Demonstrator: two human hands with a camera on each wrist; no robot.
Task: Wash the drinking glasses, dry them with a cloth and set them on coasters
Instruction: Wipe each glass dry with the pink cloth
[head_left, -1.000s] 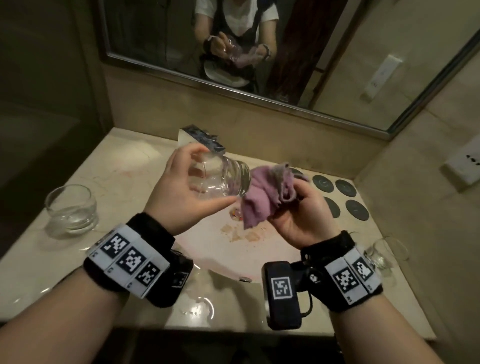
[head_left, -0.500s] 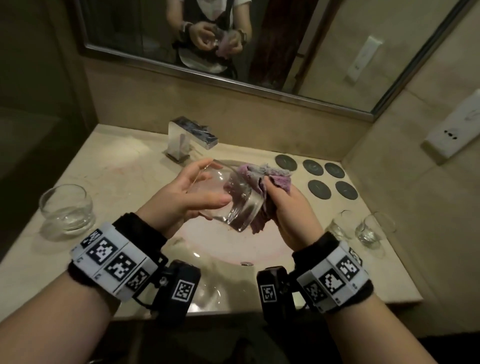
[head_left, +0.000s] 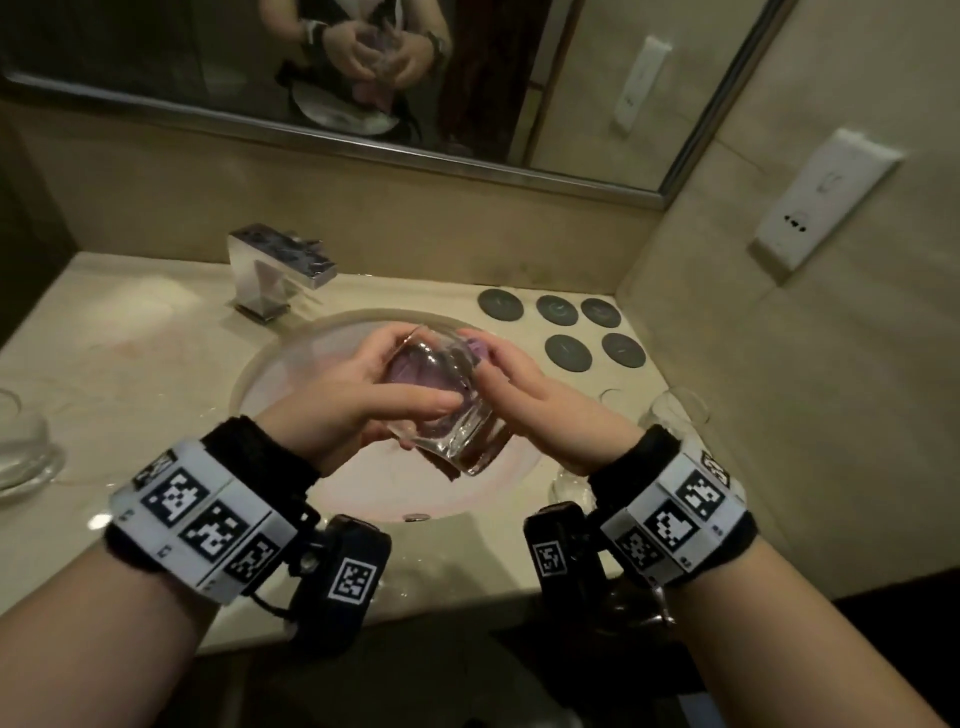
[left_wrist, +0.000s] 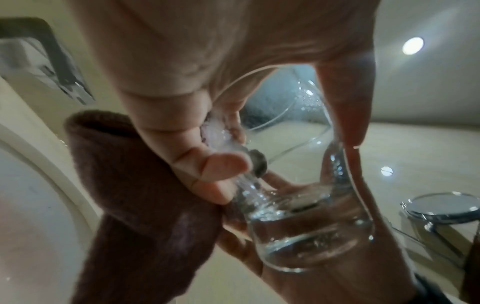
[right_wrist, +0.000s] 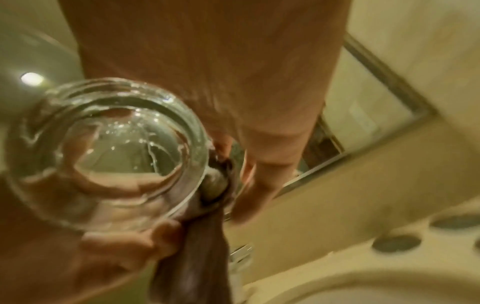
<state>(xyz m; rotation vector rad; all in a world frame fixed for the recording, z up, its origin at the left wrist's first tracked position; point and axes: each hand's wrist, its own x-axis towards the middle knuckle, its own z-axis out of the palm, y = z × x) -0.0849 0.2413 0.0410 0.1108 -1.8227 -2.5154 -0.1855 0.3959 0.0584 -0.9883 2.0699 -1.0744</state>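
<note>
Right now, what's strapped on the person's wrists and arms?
Bare forearms, no sleeves. Each wrist wears a black fabric band carrying a white plate of black square-code markers, plus a black camera box with its own marker below the left hand and right hand.

Beige stone walls (head_left: 841, 364), framed mirror (head_left: 571, 78), white socket plate (head_left: 826, 200), marble vanity counter (head_left: 130, 374), dim warm light.

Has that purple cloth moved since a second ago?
Yes. The purple cloth was bunched outside the glass, beside its mouth and over the sink. Now it is pushed inside the glass, showing through the wall, with its tail hanging below.
</note>
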